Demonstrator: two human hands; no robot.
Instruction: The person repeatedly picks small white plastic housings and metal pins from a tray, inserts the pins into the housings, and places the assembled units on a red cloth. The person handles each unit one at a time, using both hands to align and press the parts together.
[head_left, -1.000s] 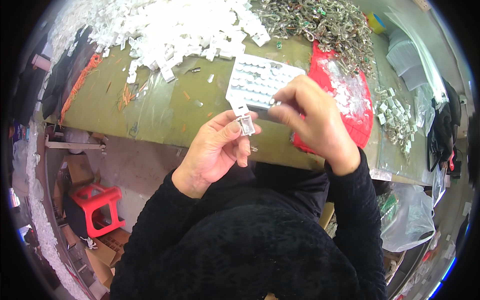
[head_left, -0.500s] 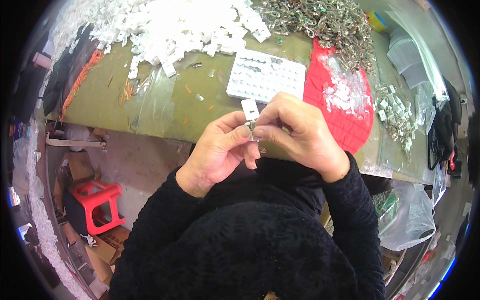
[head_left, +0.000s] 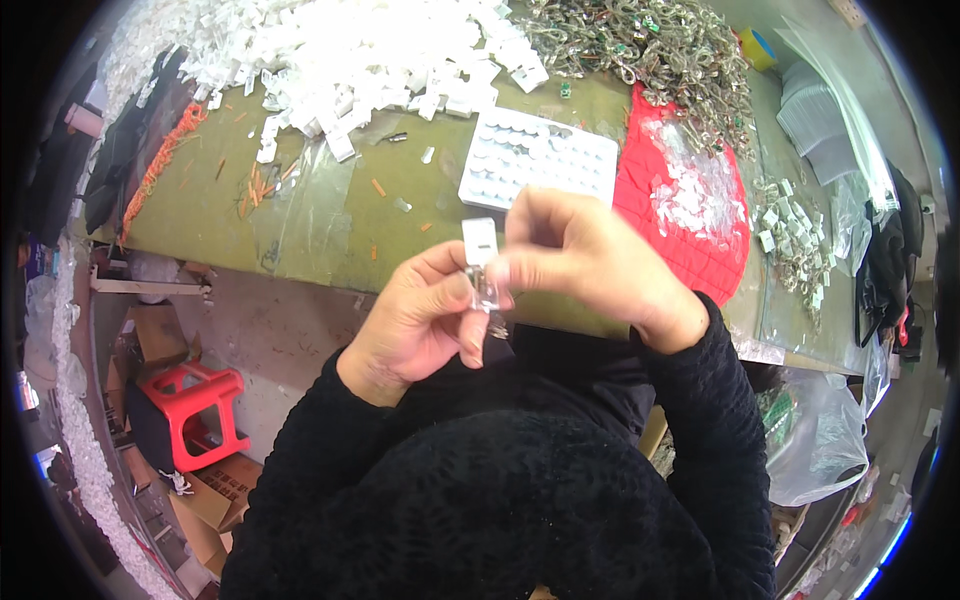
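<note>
My left hand (head_left: 415, 315) pinches a small white plastic housing (head_left: 480, 241) with a slot in its face. Below the white part, a clear piece (head_left: 485, 293) shows between thumb and fingers, and a thin cord seems to dangle under it. My right hand (head_left: 590, 255) is at the housing's right side, its thumb and fingertips close to it and smeared by motion. Whether those fingertips grip anything cannot be made out. Just beyond the hands lies a white tray (head_left: 485, 190) with rows of small round discs.
A big heap of white housings (head_left: 330, 60) covers the far left of the green table (head_left: 300, 225). Corded circuit pieces (head_left: 650, 50) are piled at the far right. Clear flakes lie on a red cloth (head_left: 715, 265); finished-looking white pieces (head_left: 790, 225) sit beyond it. A red stool (head_left: 205, 420) stands below left.
Both hands and the housing have shifted a little left and nearer me. My right hand's fingers have drawn slightly off the piece and are now blurred.
</note>
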